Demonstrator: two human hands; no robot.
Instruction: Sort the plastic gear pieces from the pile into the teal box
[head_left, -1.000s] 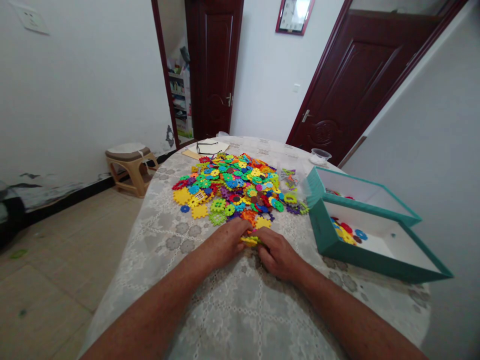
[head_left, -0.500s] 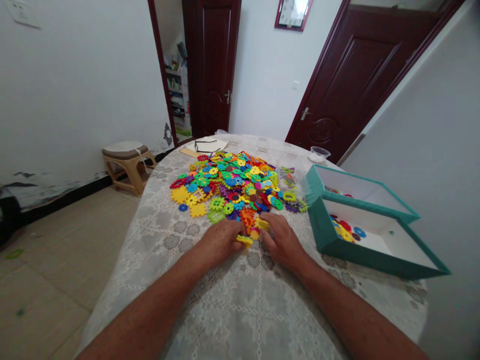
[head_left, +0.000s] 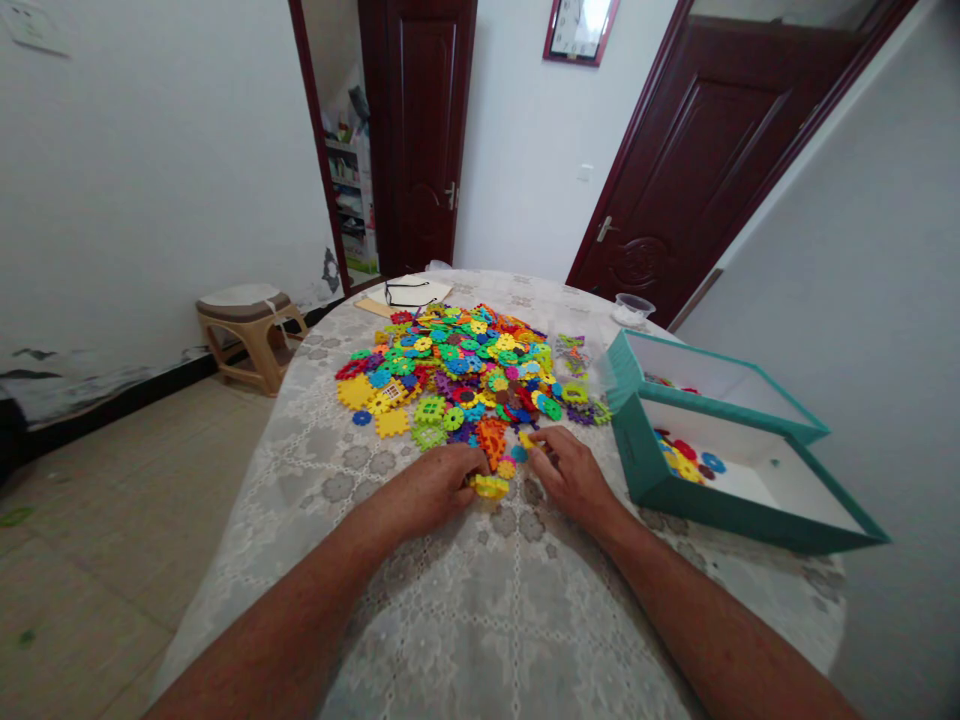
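Observation:
Between the fingers of my left hand [head_left: 448, 480] is a yellow toothed building piece [head_left: 490, 487], held just above the cloth. My right hand [head_left: 568, 468] pinches a second yellow piece [head_left: 526, 441], seen nearly edge-on. An orange triangular piece [head_left: 491, 440] lies between my hands, at the near edge of a large pile of colourful interlocking plastic pieces [head_left: 465, 360]. Close to the right fingertips lie a small blue disc [head_left: 518, 454] and a small orange-yellow disc [head_left: 506, 468]. Part of the left piece is hidden behind my fingers.
A teal box [head_left: 750, 525] with a white inside stands at the right, a few pieces in it. Its lid section [head_left: 727, 350] lies behind. Eyeglasses [head_left: 409, 294] rest on paper at the far left. A clear plastic bowl [head_left: 634, 307] stands at the far right.
The yellow piece in my right hand has turned from a broad face to nearly edge-on, uncovering a blue disc. My left hand's yellow piece has tilted and shows more of itself.

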